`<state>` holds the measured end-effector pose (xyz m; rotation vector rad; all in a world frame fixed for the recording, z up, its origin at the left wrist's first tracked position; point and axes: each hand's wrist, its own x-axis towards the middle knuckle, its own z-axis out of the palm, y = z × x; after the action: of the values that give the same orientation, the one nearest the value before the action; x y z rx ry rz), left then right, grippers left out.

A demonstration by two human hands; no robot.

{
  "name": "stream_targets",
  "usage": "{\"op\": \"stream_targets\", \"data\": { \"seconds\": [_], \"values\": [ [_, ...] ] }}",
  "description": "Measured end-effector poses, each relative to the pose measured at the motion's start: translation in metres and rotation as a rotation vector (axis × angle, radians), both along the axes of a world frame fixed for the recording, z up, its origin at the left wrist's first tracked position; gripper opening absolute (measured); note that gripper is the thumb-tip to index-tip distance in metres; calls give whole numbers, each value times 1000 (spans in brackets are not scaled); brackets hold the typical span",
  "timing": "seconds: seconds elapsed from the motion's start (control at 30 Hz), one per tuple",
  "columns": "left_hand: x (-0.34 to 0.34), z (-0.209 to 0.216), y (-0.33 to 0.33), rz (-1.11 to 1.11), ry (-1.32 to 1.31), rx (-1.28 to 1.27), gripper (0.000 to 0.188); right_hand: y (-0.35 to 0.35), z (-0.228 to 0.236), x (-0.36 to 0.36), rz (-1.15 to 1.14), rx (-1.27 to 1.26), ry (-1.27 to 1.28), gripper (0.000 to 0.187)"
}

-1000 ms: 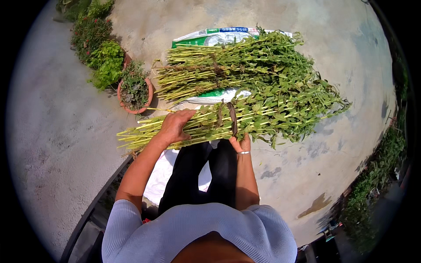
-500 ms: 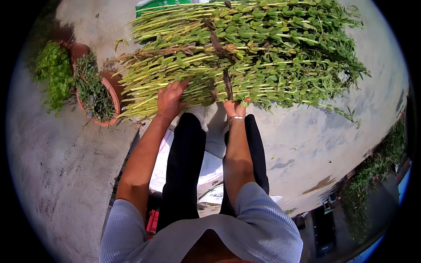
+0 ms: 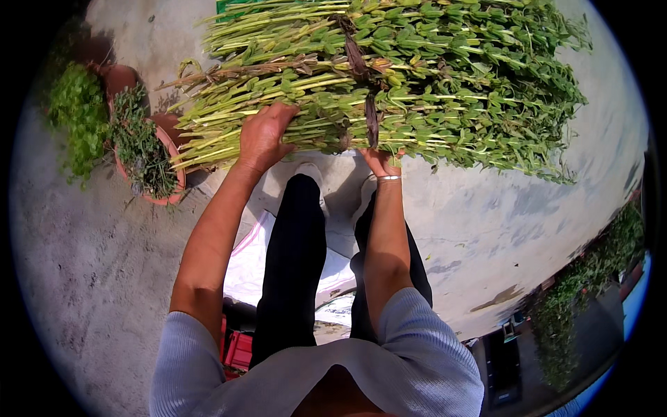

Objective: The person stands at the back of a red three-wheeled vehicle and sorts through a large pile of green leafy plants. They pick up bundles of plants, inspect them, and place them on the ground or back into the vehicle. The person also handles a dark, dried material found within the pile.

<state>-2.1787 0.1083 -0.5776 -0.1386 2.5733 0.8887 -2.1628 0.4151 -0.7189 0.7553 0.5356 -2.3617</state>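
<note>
A wide mass of cut green stalks (image 3: 445, 90), likely sesame, lies crosswise in front of me, with bare stem ends at the left and leafy, pod-covered tops at the right. Dark, withered strips (image 3: 372, 119) tie it around the middle. My left hand (image 3: 265, 139) is curled over the near side of the stalks, left of the tie, its fingertips among the stems. My right hand (image 3: 382, 163) grips the near lower edge just right of the tie; its fingers are partly hidden under the stalks.
Potted plants, including one in a terracotta pot (image 3: 179, 163), stand at the left by the stem ends. A white sack (image 3: 246, 267) lies on the concrete around my feet, with a red crate (image 3: 240, 349) behind. Green packaging (image 3: 233, 8) shows beyond the stalks. Plants (image 3: 563, 320) grow at the lower right.
The stalks and both hands have shifted slightly away from me, uncovering more of my shoes. The near stalks have drawn up closer to the rest. Both hands keep their hold.
</note>
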Motion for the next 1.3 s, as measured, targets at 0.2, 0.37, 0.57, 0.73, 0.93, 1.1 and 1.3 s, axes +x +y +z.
{"op": "stream_targets", "data": {
  "seconds": [0.2, 0.37, 0.57, 0.73, 0.93, 1.1, 1.3],
  "values": [
    [11, 3, 19, 55, 81, -114, 67, 8, 0, 16, -29, -25, -108, 87],
    [29, 21, 44, 97, 153, -446, 78, -19, 47, -4, -31, 61, -95, 89],
    [34, 12, 66, 88, 52, -502, 74, -2, 41, 15, -68, -25, -153, 72],
    [79, -51, 88, 16, 83, -501, 56, 20, 17, 56, -300, -40, -329, 47],
    [69, -48, 82, 53, 83, -332, 55, 29, 18, 33, -463, 56, -452, 34],
    [43, -8, 63, 87, 106, -161, 49, 23, 58, 22, -383, 243, -359, 33],
    [27, 67, 32, 33, 153, -122, 51, 0, 131, 18, -354, 291, -100, 55]
  ]
}}
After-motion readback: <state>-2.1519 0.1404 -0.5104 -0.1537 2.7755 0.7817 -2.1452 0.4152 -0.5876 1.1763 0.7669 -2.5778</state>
